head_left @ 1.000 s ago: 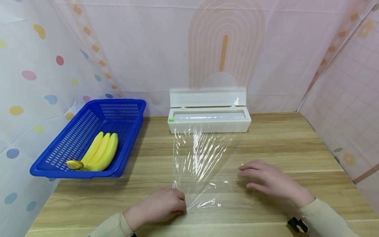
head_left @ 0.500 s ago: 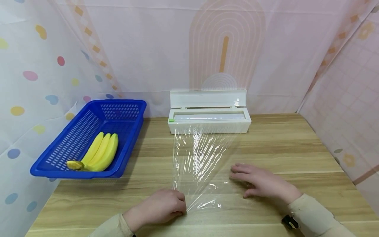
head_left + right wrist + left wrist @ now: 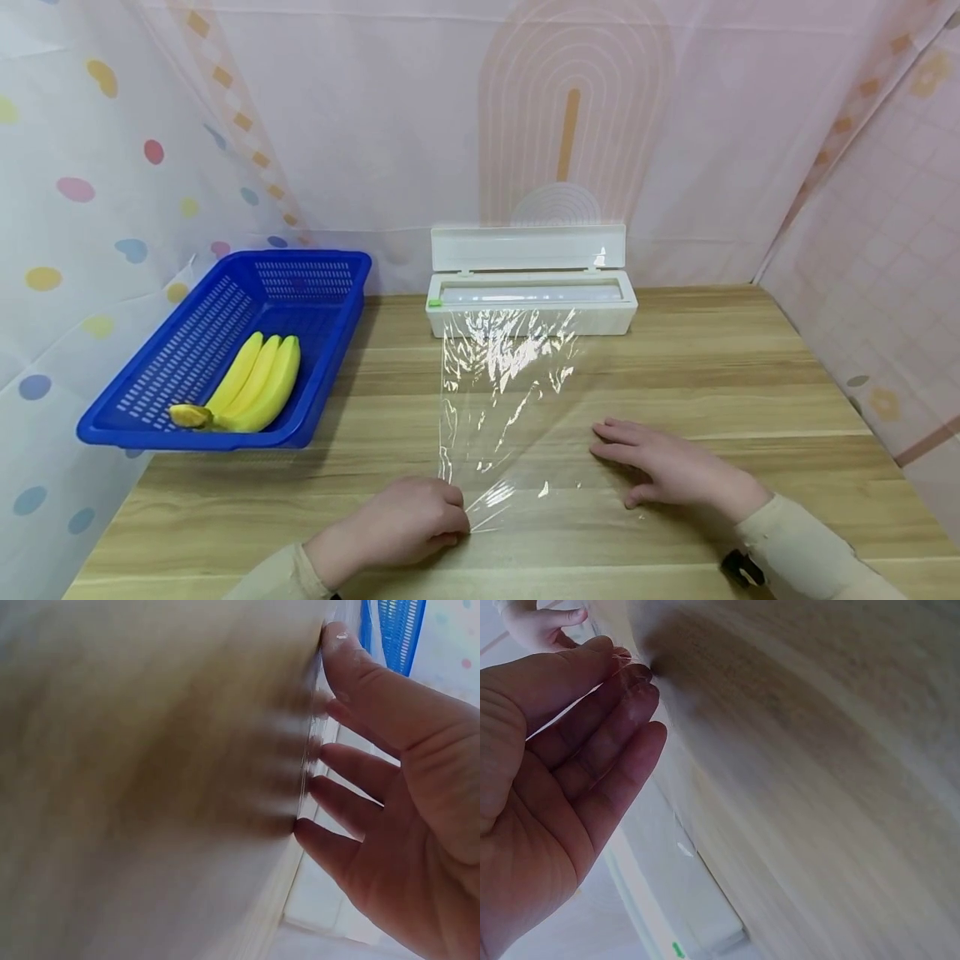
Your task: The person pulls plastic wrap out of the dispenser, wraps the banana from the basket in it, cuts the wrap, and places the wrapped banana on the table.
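Observation:
A sheet of clear cling film [image 3: 510, 417] runs from a white dispenser box [image 3: 532, 321] toward the front of the table. At its near left corner my left hand [image 3: 401, 521] pinches the film between thumb and fingertips, which shows in the left wrist view too. My right hand [image 3: 667, 467] lies at the film's right side, fingers spread and fingertips down on the film and tabletop. In the right wrist view the fingers of my right hand [image 3: 405, 772] touch the surface, with film edges glinting at the tips. The dispenser's lid [image 3: 527, 248] stands up, showing the roll [image 3: 532, 294] inside.
At the left a blue plastic basket [image 3: 318, 392] holds a bunch of yellow bananas [image 3: 251, 387]. A small green slider [image 3: 435, 303] sits at the left end of the dispenser. Patterned cloth [image 3: 375, 108] walls in the wooden table [image 3: 720, 358] at the back and sides.
My right hand has moved left and down onto the film, its fingers spread. The creases in the film have changed shape and look slacker. My left hand keeps its pinch at nearly the same place.

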`<state>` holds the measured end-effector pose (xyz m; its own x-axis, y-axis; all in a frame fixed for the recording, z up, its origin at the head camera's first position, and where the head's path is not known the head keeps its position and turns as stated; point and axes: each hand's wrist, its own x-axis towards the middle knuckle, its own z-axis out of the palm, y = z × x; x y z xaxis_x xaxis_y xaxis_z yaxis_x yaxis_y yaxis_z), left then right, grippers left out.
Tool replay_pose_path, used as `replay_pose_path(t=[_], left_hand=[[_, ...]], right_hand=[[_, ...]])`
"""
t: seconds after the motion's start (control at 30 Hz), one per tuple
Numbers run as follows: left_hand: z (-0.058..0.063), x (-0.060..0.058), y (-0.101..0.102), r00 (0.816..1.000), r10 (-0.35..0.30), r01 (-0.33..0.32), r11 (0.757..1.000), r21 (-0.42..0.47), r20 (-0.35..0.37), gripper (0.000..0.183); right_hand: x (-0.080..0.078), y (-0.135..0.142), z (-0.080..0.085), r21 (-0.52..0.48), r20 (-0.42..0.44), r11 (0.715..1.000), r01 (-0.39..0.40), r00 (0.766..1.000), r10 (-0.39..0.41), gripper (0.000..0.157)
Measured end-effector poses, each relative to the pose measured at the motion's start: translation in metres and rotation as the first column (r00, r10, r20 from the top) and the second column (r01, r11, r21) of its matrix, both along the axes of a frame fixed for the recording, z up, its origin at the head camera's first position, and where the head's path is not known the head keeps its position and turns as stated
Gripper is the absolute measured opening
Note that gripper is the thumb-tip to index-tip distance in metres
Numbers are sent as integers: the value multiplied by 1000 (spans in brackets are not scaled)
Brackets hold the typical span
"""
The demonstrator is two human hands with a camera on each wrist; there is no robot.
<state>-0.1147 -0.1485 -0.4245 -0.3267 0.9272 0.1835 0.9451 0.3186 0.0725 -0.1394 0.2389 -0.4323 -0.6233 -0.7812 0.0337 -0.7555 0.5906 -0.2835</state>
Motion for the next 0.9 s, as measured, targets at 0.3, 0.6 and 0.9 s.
replay_pose_path(t=[0.3,0.6,0.9], left_hand=[[4,2,-2,1000,13,-13,999,-30,-1,19],[9,-2,-7,999,27,-29,998,56,31,15],[27,-10,-20,995,95,-97,992,76,25,20]], right_hand=[[9,1,3,33,35,997,67,997,-68,76],[13,3,1,-8,7,998,63,998,-63,76],[14,3,-1,-23,-3,998,65,998,-65,77]])
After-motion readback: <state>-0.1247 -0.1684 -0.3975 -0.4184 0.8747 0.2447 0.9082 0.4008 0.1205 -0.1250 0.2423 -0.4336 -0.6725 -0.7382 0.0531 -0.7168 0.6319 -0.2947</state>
